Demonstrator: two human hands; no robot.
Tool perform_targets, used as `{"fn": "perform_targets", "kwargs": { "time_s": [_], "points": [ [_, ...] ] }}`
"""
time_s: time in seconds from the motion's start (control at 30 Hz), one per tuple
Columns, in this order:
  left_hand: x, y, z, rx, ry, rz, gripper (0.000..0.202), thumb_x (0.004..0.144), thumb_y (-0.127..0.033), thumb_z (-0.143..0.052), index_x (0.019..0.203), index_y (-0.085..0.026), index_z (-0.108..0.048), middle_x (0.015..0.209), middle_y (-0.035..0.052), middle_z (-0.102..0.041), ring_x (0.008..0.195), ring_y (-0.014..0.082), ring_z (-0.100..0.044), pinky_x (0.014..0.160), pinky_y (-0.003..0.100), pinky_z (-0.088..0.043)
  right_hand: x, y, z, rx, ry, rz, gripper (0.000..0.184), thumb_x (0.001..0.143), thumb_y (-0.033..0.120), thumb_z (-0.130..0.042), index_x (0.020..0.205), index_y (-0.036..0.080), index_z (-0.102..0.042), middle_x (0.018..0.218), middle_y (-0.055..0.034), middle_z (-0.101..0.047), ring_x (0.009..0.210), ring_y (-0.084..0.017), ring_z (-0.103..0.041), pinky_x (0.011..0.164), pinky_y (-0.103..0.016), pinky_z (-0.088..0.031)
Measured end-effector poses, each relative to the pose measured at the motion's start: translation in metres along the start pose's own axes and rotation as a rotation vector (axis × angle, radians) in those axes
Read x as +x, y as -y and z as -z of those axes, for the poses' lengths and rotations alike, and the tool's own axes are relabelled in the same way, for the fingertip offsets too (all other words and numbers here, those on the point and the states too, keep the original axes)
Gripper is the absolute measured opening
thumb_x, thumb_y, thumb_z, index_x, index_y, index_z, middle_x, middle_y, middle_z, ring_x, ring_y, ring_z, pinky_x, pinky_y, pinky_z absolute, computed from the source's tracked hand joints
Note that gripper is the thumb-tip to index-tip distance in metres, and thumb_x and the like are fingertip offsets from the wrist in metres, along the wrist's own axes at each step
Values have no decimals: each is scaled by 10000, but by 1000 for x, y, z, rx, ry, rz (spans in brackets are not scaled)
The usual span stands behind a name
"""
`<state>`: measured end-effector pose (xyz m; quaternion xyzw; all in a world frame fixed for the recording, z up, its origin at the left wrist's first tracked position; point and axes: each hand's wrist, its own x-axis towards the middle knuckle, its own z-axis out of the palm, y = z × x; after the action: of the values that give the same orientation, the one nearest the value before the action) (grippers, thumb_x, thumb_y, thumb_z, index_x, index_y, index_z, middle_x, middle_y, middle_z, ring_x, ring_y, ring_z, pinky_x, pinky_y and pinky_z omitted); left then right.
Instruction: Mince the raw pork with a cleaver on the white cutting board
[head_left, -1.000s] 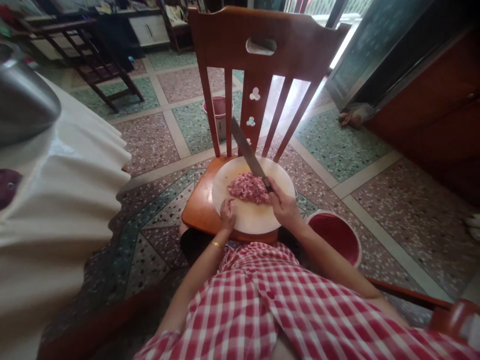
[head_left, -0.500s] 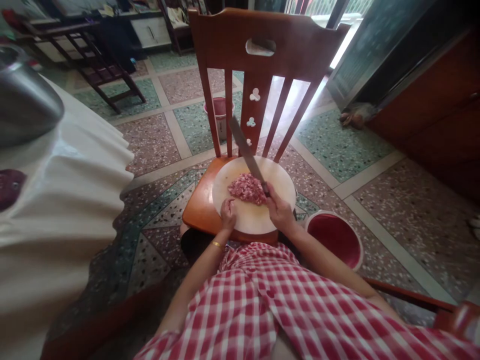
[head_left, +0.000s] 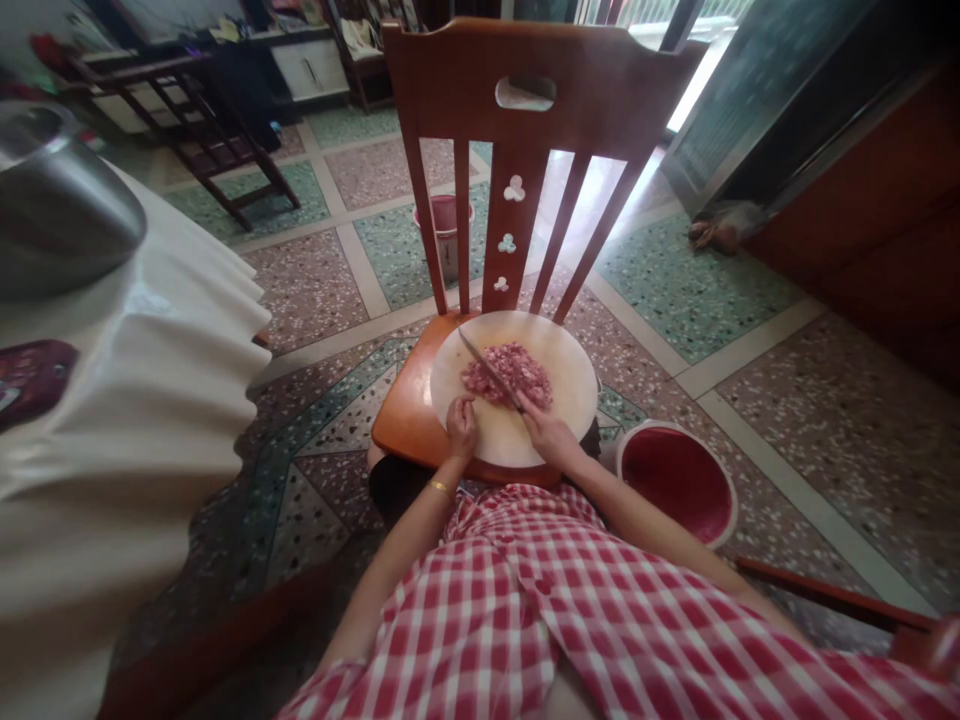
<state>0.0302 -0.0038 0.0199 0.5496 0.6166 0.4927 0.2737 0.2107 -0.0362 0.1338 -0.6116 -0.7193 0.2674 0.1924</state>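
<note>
A round pale chopping board (head_left: 501,447) rests on the seat of a wooden chair. Chopped raw meat (head_left: 531,372) lies heaped near its middle. My right hand (head_left: 550,432) grips a kitchen knife (head_left: 484,362) by the handle, which is mostly hidden in the fingers. The blade slants up and left across the meat, low over the board. My left hand (head_left: 462,428), curled into a loose fist, rests at the board's near left edge, just short of the meat. Nothing shows between its fingers.
The chair's slatted back (head_left: 517,120) rises behind the board. A red-lined bucket (head_left: 679,480) stands on the floor at right, and a smaller bin (head_left: 446,235) beyond the chair. At left, a cloth-covered table (head_left: 172,350) bears a metal pot (head_left: 67,215).
The knife has come down from its raised position onto the meat, with my right hand lower. The meat heap now looks more spread to the right. My left hand keeps its place.
</note>
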Motion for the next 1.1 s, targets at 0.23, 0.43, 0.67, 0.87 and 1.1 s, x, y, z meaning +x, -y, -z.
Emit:
{"fn": "perform_targets", "kwargs": {
  "time_s": [0.23,0.43,0.67,0.87,1.1],
  "points": [
    [0,-1,1,-4,15,-20,203,873,-240,-345,895,-184,-539,845,46,-569,822,156,-537,798,299,-431,-5,17,30,122,-109,102,456,917,315,-341,1364,238,-391,1207,-51,-597,991,-198,-613,850,-294,-474],
    [0,0,0,-5,-1,12,200,868,-240,-350,898,-185,-540,821,43,-563,808,155,-541,765,288,-436,0,0,2,-8,11,-28,475,909,280,-353,1376,197,-371,1068,-92,-668,875,-226,-653,781,-322,-497],
    [0,2,-1,4,3,-5,205,873,-245,-346,889,-192,-543,823,42,-564,815,158,-541,770,288,-430,-4,12,23,157,-119,125,459,922,323,-331,1371,241,-377,1148,-61,-629,922,-198,-634,798,-300,-488],
    [0,-2,0,9,-13,13,201,868,-233,-353,899,-186,-546,813,46,-571,815,166,-544,779,301,-432,-8,-9,-2,67,27,-39,451,908,293,-358,1347,215,-421,1023,-68,-684,865,-218,-651,767,-314,-498],
    [-1,4,-1,14,1,-25,209,878,-246,-342,902,-188,-542,840,45,-566,829,160,-539,787,294,-429,-14,7,21,184,-95,130,467,926,329,-332,1382,234,-357,1154,-55,-628,904,-194,-641,798,-295,-494]
  ]
}}
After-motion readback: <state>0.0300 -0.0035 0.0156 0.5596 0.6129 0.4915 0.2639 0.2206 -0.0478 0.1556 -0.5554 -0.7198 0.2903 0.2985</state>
